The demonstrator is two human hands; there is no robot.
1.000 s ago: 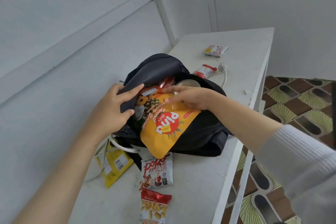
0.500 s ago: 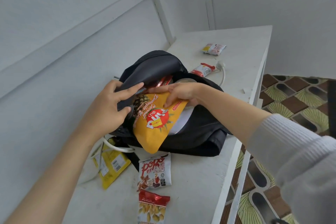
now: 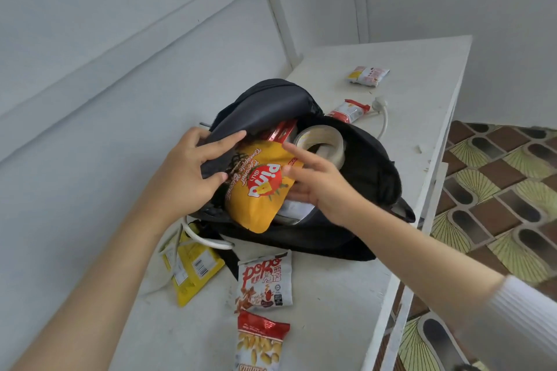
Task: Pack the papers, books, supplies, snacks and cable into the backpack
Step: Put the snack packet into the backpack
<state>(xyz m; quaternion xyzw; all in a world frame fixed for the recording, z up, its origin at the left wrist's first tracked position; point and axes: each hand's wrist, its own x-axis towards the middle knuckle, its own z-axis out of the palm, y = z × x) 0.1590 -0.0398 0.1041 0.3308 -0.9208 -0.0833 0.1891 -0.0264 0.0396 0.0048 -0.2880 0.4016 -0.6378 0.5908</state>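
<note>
**Snack Bag Halfway Into the Backpack**

Lying nearest the camera on the white table [image 3: 346, 295], a red-topped packet of puffed snacks [image 3: 261, 343] sits just below a white Popo snack packet [image 3: 265, 281], both well short of either hand. To the left of them, under the left forearm, a yellow packet [image 3: 193, 268] lies flat with a white cable [image 3: 205, 238] looping over its upper edge, near the bottom of the black backpack [image 3: 370, 178].

The left hand [image 3: 187, 172] grips the backpack's open flap, thumb under the edge and fingers [image 3: 223, 141] curled over the dark fabric, holding the mouth apart. Just right of those fingers, the orange Pina biscuit bag [image 3: 259, 190] stands tilted in the opening, its upper part inside, its lower end hanging out over the backpack's front lip. The right hand [image 3: 319, 187] rests against the bag's right side, fingers loosely spread: the index finger lies along its top edge, while the lower fingers are tucked behind it over white papers [image 3: 294, 208]. Whether they pinch the bag cannot be told.

Just beyond the right fingertips, a roll of tape [image 3: 321, 143] sits inside the backpack beside a red packet [image 3: 280, 131]. Farther back on the table lie a small red-and-white sachet [image 3: 349, 111], a white plug [image 3: 380, 104] and a pale snack packet [image 3: 367, 75].
</note>
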